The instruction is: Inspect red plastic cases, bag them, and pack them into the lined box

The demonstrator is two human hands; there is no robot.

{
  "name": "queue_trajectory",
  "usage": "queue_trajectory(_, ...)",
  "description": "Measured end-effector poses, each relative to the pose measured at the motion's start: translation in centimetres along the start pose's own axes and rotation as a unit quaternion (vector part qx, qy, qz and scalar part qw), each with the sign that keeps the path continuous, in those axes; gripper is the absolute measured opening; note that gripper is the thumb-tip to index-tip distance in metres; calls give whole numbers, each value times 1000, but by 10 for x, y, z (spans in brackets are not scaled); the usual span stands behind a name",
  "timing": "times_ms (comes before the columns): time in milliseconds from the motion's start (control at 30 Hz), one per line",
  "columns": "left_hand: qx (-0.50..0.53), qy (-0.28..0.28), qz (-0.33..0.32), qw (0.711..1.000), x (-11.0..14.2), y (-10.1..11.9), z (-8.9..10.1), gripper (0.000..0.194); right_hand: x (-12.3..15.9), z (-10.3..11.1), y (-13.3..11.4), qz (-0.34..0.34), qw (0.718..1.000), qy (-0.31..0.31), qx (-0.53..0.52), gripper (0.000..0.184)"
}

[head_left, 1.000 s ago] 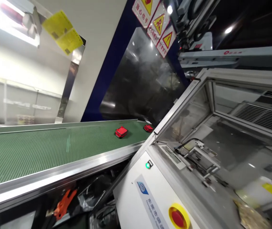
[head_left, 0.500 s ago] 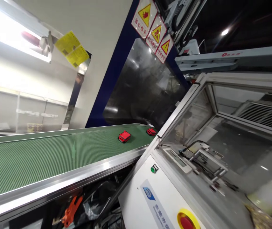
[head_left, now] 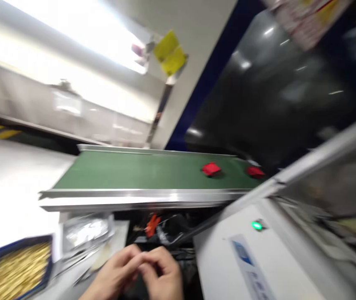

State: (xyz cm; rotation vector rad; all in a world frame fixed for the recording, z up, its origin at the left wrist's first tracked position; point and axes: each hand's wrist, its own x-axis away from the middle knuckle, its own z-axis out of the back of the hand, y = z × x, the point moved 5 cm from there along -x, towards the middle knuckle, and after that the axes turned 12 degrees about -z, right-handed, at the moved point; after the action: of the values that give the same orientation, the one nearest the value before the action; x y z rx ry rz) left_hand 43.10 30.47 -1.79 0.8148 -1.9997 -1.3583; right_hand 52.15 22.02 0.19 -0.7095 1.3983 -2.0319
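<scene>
My left hand (head_left: 115, 273) and my right hand (head_left: 162, 275) meet at the bottom middle of the head view, fingers curled and pressed together below the conveyor. Motion blur hides whatever sits between the fingertips. Ahead runs a green conveyor belt (head_left: 140, 171) with a metal rim. Two small red parts ride on it at its right end: one red part (head_left: 210, 168) and a second red part (head_left: 255, 171) by the machine's dark hood. A blue tray of gold-coloured pieces (head_left: 15, 271) lies at the lower left, near my left hand.
A white machine cabinet (head_left: 227, 258) with a lit green button (head_left: 256, 226) stands at the right. Clear plastic bags (head_left: 85, 231) lie beside the tray. An orange tool (head_left: 151, 224) sits under the conveyor. Yellow tags (head_left: 169, 53) hang above.
The view has swung left and down and is blurred. Both hands, the blue tray and the conveyor's left end have come into view; the red stop button has left it.
</scene>
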Motion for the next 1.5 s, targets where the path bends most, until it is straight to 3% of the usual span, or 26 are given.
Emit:
queue_trajectory(67, 67, -94, 53, 992, -2, -7, -2, 63, -2, 4, 6, -16, 998, -52, -18, 13)
queue_trajectory(133, 124, -143, 71, 979, -3, -8, -1, 61, -5, 10, 14, -57, 993, -84, -62, 15)
queue_trajectory(200, 154, -122, 67, 978, -1, -7, 0, 60, -3, 13, 20, -140, 966, -107, -187, 20)
queue_trajectory(300, 218, -78, 69, 970, 6, -6, -2, 54, 9, 8, 18, -235, 888, -132, -373, 20)
queue_trajectory(400, 287, -66, 98, 951, 11, -7, -3, 51, 13, 3, 11, -261, 864, -124, -413, 23)
queue_trajectory(500, 303, -77, 88, 946, 13, -3, 1, 42, 13, 5, 13, -282, 869, -92, -395, 28)
queue_trajectory(767, 266, -88, 12, 960, 17, 9, 9, 33, 18, 6, 13, -299, 890, -91, -332, 34)
queue_trajectory(933, 208, -68, -27, 975, 18, 12, 14, 25, 26, 5, -2, -280, 924, -10, -261, 37)
queue_trajectory(1067, 200, -70, -101, 972, 16, 20, 14, 19, 31, 1, -9, -263, 939, 10, -224, 41)
queue_trajectory(1167, 242, -83, -64, 965, 15, 17, 10, 21, 32, 2, -7, -256, 938, 19, -234, 40)
queue_trajectory(1233, 182, -70, -53, 979, 15, 16, 13, 20, 31, 6, -4, -249, 937, 10, -245, 37)
queue_trajectory(1367, -2, -81, -157, 984, 15, 25, 19, 11, 28, 13, 15, -266, 929, -18, -255, 36)
queue_trajectory(1500, -9, -95, -178, 979, 17, 26, 15, 20, 29, 15, 34, -280, 925, -18, -255, 36)
